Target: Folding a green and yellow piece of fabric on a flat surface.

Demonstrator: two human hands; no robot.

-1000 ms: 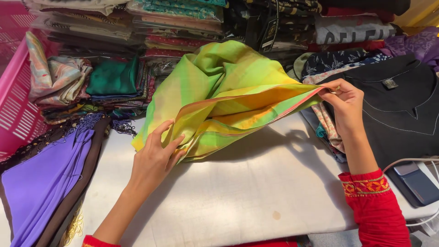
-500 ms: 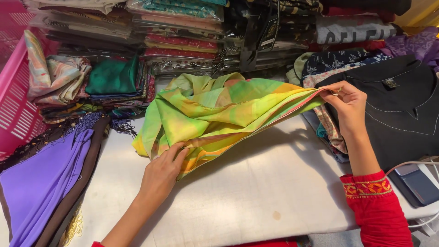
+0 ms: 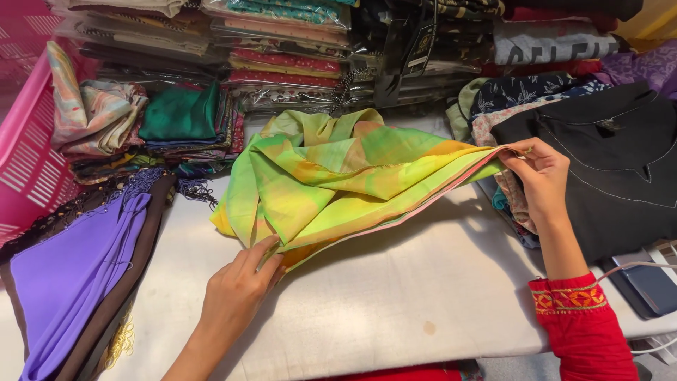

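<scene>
A green, yellow and orange scarf [image 3: 338,176] with a pink edge lies stretched over the white padded table [image 3: 395,303]. My left hand [image 3: 243,279] pinches its lower left corner against the table. My right hand [image 3: 539,176] grips the opposite corner at the right, held a little above the surface, so the folded edge runs taut between both hands. The far part of the scarf is bunched in loose folds.
A purple cloth over brown fabric [image 3: 70,268] lies at the left beside a pink plastic basket [image 3: 32,162]. Folded fabrics [image 3: 176,116] and packaged garments [image 3: 282,56] are stacked behind. A black garment [image 3: 620,162] and a dark device with cable [image 3: 645,282] sit at the right.
The raised scarf has dropped and flattened onto the table. My left hand slid down and right along the lower edge. My right hand stayed in place, still holding its corner.
</scene>
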